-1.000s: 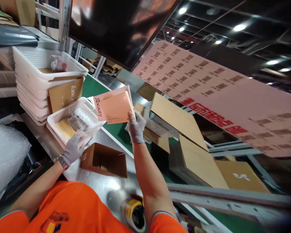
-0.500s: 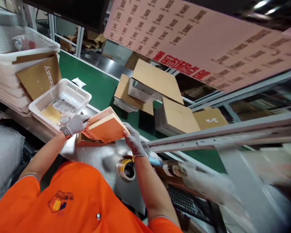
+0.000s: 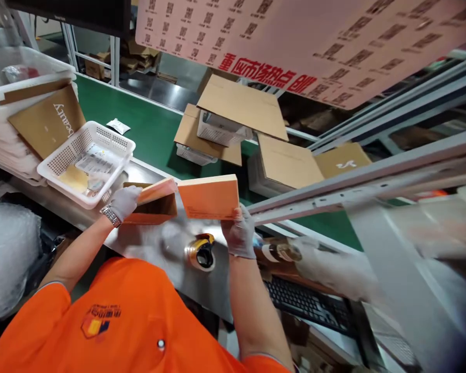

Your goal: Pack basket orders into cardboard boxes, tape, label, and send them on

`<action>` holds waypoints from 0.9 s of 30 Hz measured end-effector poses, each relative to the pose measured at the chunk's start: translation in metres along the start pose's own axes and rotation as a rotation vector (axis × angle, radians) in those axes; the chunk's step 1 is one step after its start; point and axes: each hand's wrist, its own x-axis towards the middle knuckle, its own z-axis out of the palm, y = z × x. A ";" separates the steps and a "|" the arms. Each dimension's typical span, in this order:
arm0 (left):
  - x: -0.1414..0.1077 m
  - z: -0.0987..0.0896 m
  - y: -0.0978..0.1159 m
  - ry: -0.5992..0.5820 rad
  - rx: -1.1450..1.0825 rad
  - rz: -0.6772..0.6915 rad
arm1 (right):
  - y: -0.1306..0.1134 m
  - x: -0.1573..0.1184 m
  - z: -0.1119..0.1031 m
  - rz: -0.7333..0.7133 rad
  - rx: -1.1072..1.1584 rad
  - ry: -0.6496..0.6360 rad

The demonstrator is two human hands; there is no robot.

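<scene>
My right hand (image 3: 239,233), in a whitish glove, grips an orange box (image 3: 208,199) by its right end and holds it up over the bench. A flat, pinkish-orange piece (image 3: 158,190) is in my gloved left hand (image 3: 126,202); whether it is a lid or a thin box I cannot tell. Below and behind that piece stands an open cardboard box (image 3: 155,211) with a brown inside and an orange front. My left fingers are partly hidden at its rim. A tape dispenser (image 3: 201,253) with a yellow and black body lies on the bench between my forearms.
A white basket (image 3: 120,150) with packets stands left, beside stacked baskets (image 3: 19,140) and a brown "beauty" box (image 3: 50,122). Behind runs a green conveyor (image 3: 147,124) with cardboard-covered baskets (image 3: 241,103). A metal rail (image 3: 334,191) and keyboard (image 3: 310,305) lie right; bubble wrap (image 3: 10,259) left.
The orange box has moved right and upward in my right hand, apart from the flat piece in my left. More of the open cardboard box now shows. The view has shifted slightly.
</scene>
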 end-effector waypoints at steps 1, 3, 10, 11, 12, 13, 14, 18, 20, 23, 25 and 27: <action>-0.002 -0.003 0.000 0.017 0.006 0.008 | 0.001 0.000 -0.002 -0.017 0.018 0.021; -0.006 -0.011 -0.002 0.050 0.028 0.025 | 0.004 0.001 -0.004 -0.031 0.056 0.063; -0.011 -0.039 0.001 0.010 0.093 0.070 | 0.020 -0.002 0.001 -0.027 0.124 0.152; -0.011 -0.042 0.003 0.016 0.105 0.064 | 0.020 -0.004 0.003 -0.025 0.134 0.143; -0.010 -0.044 0.004 0.024 0.123 0.056 | 0.020 -0.006 0.005 -0.021 0.143 0.126; -0.009 -0.046 0.004 0.029 0.144 0.047 | 0.019 -0.008 0.007 -0.018 0.150 0.104; -0.008 -0.048 0.004 0.028 0.164 0.041 | 0.018 -0.010 0.010 -0.017 0.153 0.077; 0.007 -0.054 0.001 -0.060 0.200 0.046 | 0.011 -0.017 0.020 -0.031 0.159 0.002; 0.017 -0.052 -0.001 -0.124 0.209 0.060 | 0.008 -0.021 0.023 -0.033 0.160 -0.017; 0.033 -0.042 -0.007 -0.183 0.232 0.070 | 0.002 -0.028 0.028 -0.030 0.098 -0.054; 0.042 -0.035 -0.013 -0.204 0.231 0.084 | -0.004 -0.033 0.038 -0.034 -0.007 -0.095; 0.050 -0.028 -0.023 -0.229 0.210 0.117 | -0.008 -0.037 0.055 -0.042 -0.153 -0.196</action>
